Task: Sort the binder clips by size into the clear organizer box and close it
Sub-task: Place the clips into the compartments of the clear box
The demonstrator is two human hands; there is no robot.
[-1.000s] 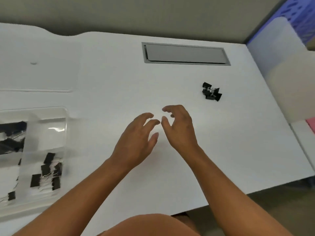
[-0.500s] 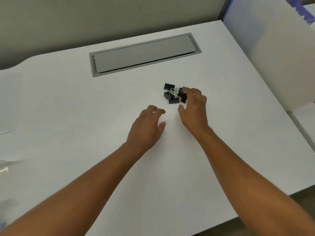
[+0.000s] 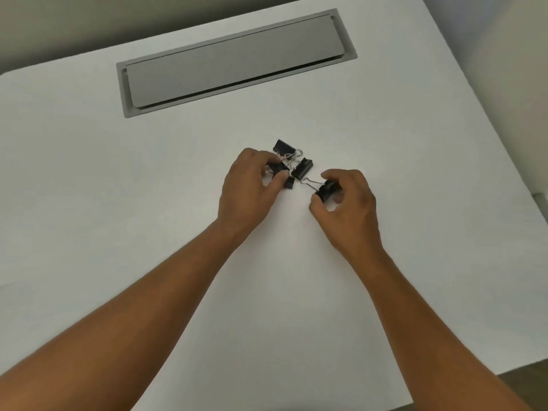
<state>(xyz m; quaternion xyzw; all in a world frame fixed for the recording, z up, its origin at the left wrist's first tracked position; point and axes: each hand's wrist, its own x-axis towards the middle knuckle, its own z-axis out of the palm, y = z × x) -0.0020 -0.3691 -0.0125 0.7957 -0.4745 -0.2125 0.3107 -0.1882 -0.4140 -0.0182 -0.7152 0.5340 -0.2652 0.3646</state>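
Pickup step: your right hand [image 3: 347, 203] pinches one binder clip [image 3: 326, 189]; left hand [image 3: 249, 185] grips another [image 3: 280, 168]. Organizer box unseen; carry next.

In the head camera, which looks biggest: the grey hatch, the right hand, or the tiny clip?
1. Grey cable hatch
2. Right hand
3. Tiny black binder clip on the table

The hand is nearer the camera, yet looks smaller than the hatch.
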